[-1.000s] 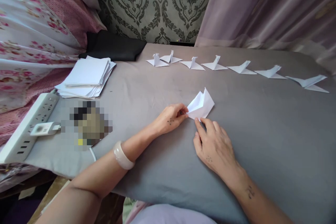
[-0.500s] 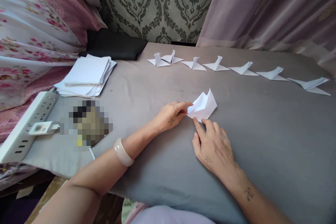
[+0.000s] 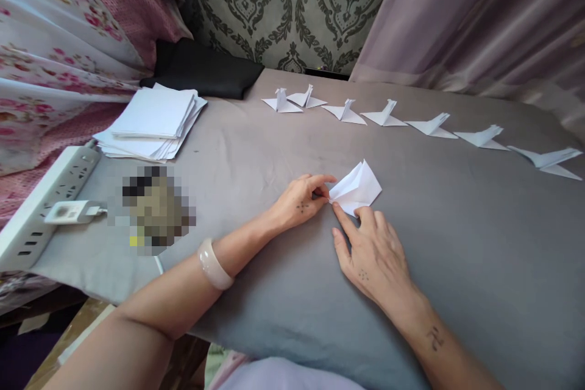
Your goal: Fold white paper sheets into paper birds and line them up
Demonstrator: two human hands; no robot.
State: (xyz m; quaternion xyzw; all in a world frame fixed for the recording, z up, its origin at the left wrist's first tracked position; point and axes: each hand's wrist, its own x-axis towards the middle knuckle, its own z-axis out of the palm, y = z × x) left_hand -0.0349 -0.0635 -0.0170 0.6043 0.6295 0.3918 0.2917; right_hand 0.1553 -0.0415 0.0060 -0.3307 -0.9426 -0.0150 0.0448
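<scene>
A partly folded sheet of white paper [image 3: 359,187] lies on the grey cloth, its upper layers lying lower and forming a kite-like outline. My left hand [image 3: 304,198] pinches the paper's left corner between thumb and fingers, with a pale bangle on that wrist. Close beside it, my right hand [image 3: 372,247] rests palm down with its fingers apart. Its index fingertip presses the paper's lower left edge near the pinched corner, and its other fingers touch or lie near the bottom edge.
Several folded paper cranes [image 3: 386,114] stand in a row across the back. A stack of white paper sheets [image 3: 153,113] sits at the left, before a black folded item [image 3: 205,70]. A power strip [image 3: 55,201] with a charger lies at the left edge, beside a blurred-out object [image 3: 158,210].
The paper's raised flap has come down flatter. My right index finger has moved slightly up and left along the edge, towards my left hand. The camera view has shifted a little.
</scene>
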